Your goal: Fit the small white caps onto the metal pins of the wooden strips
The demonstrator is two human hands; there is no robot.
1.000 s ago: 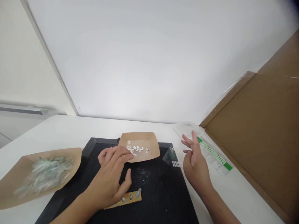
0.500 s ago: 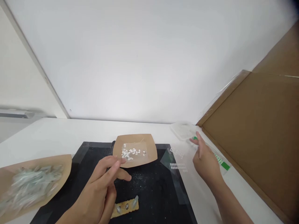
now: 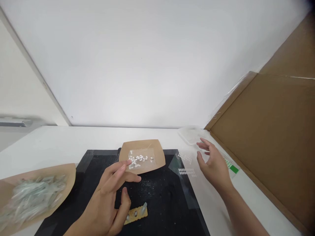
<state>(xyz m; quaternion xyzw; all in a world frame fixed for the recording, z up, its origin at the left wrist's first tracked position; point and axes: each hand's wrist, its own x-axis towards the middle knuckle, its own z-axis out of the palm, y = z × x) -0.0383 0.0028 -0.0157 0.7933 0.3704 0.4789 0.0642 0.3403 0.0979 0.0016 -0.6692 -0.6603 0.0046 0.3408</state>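
My left hand [image 3: 110,193] hovers over the black mat [image 3: 169,203], fingers spread and nothing held. Its fingertips overlap the near edge of a small brown paper tray [image 3: 161,154], which holds a clear sheet with loose white oval pieces [image 3: 140,159]. Partly hidden beneath that hand lies a yellow strip [image 3: 139,213] with small metallic and grey parts on it. On the right, my right hand [image 3: 214,168] is open, thumb apart from the fingers, between a clear sheet of white oval stickers [image 3: 187,172] and a green-and-white labelled clear packet [image 3: 232,167].
A larger brown tray [image 3: 71,172] at the left holds a heap of clear, greenish plastic pieces [image 3: 39,193]. Near the wall sits a translucent container [image 3: 190,135]. A cardboard panel [image 3: 265,137] stands along the right edge of the white table [image 3: 98,136].
My left thumb has moved away from the fingers, opening that hand. The right hand has turned and spread its thumb and fingers, shifting slightly left. The view has shifted slightly.
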